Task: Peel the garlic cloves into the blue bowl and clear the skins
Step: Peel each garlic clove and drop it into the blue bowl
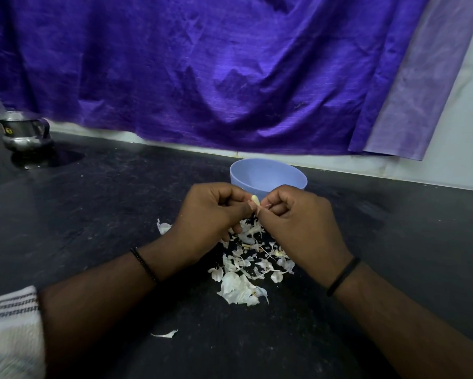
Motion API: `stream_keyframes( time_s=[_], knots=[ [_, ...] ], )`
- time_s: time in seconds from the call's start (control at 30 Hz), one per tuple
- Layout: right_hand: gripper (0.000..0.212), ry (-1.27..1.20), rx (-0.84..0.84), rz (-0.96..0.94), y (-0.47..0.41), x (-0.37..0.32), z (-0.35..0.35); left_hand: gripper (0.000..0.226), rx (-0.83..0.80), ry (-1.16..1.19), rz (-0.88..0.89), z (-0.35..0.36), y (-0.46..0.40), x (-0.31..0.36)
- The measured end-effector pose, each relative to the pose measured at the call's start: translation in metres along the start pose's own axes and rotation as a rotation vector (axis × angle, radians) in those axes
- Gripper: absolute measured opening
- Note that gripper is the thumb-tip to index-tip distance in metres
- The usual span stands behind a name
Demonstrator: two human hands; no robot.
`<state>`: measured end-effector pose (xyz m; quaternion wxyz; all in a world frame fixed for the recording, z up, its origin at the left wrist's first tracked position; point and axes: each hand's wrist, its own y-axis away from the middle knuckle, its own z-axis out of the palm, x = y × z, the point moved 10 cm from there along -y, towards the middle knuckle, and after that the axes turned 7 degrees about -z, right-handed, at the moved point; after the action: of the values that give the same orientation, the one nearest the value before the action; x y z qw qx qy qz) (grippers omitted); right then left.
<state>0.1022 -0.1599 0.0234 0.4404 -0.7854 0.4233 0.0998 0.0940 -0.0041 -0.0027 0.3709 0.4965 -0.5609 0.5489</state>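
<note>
A pale garlic clove [255, 199] is pinched between the fingertips of my left hand [210, 214] and my right hand [298, 222], held just in front of the blue bowl [268, 173]. Both hands have curled fingers and meet at the clove above the counter. A thin strip of skin shows at my right fingertips. A heap of white garlic skins [246, 269] lies on the dark counter below and between my wrists. The bowl's inside is only partly visible and I cannot tell what it holds.
The dark stone counter [107, 214] runs to a white wall with a purple cloth [202, 72] hanging over it. A steel vessel [25, 132] stands at the back left. A striped white cloth [11, 332] lies at the near left. One stray skin [165, 334] lies near the front.
</note>
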Motion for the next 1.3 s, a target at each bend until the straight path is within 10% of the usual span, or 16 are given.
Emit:
stream_keyframes(
  time_s=[1.3],
  knots=[
    [0.025, 0.015, -0.096, -0.112, -0.001, -0.006, 0.01, 0.01, -0.013, -0.121, -0.023, 0.002, -0.004, -0.003]
  ],
)
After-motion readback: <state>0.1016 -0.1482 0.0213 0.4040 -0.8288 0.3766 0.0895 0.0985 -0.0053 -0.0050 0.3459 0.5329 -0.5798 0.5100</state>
